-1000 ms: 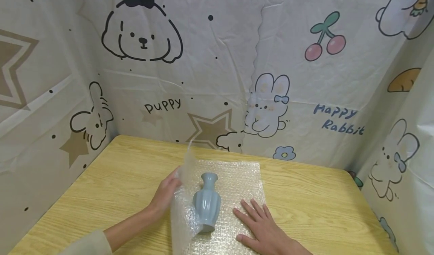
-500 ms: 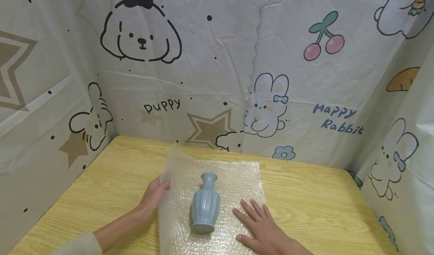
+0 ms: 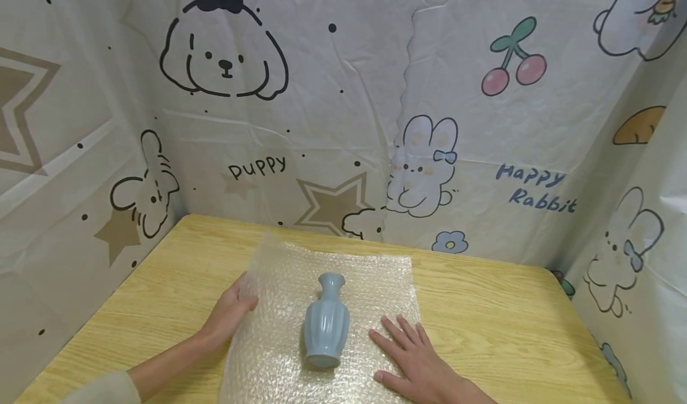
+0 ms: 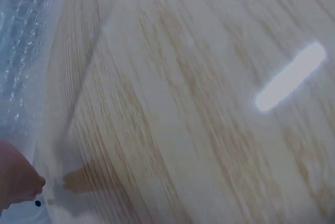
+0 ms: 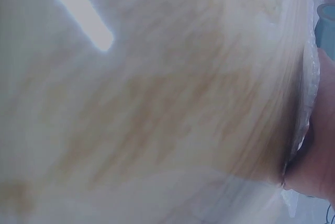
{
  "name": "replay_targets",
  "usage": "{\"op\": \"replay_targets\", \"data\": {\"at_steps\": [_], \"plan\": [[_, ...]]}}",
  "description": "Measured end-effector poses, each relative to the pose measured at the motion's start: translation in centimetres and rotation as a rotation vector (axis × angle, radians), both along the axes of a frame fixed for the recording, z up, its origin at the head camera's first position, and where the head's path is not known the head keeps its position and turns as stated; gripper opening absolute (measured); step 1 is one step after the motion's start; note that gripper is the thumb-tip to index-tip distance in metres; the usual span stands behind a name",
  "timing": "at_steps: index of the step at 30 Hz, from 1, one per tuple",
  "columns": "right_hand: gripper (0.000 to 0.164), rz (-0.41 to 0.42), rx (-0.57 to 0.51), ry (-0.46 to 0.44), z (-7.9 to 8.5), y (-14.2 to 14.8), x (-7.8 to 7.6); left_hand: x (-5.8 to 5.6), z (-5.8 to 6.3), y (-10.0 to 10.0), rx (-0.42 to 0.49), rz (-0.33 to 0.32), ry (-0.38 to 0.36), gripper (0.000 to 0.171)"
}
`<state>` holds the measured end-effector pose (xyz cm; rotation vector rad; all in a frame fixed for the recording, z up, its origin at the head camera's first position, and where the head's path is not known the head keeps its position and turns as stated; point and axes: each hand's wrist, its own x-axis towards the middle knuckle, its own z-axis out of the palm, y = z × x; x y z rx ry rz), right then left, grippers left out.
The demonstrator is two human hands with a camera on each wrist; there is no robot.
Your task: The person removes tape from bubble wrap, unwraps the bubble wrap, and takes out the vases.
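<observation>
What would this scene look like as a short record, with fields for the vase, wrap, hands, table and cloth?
vase: light blue, lying on its side
wrap: clear bubble wrap, under the vase
left hand: holds the wrap's left edge
right hand: flat on the wrap, fingers spread
table: yellow wood grain
cloth: cartoon print, behind the table

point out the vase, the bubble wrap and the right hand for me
vase point(image 3: 326, 327): head view, on the middle of its rounded body
bubble wrap point(image 3: 377, 290): head view, on a bare part to the right of the vase's neck
right hand point(image 3: 417, 362): head view, on the back of the hand
</observation>
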<state>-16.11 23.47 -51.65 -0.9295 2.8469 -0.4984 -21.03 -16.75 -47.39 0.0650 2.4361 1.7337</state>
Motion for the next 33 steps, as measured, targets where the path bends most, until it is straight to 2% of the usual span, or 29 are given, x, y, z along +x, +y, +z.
{"op": "replay_targets", "data": {"at_steps": [3,5,9,14,22,27,33], "plan": [[0.065,-0.002,-0.002,-0.015,0.1,0.0,0.0,-0.1,-0.2,-0.3,-0.122,-0.014,0.048,0.079],[0.065,0.0,-0.005,-0.015,0.1,0.0,0.0,-0.2,-0.3,-0.5,-0.192,-0.027,0.112,0.081],[0.066,0.006,-0.004,0.003,0.1,0.0,0.1,-0.5,-0.3,-0.4,-0.284,-0.051,0.26,0.084],[0.065,0.001,0.006,0.016,0.1,0.0,0.0,-0.6,-0.2,-0.1,-0.409,-0.05,0.364,0.084],[0.066,0.006,0.016,0.021,0.0,0.0,0.0,-0.3,0.2,0.3,-0.753,-0.091,0.594,0.072],[0.065,0.007,0.014,0.016,0.0,0.0,-0.1,-0.2,0.6,1.0,-0.81,-0.116,0.646,0.067],[0.065,0.011,0.006,0.029,0.0,0.1,-0.1,-0.2,0.5,2.2,-0.8,-0.136,0.648,0.063]]}}
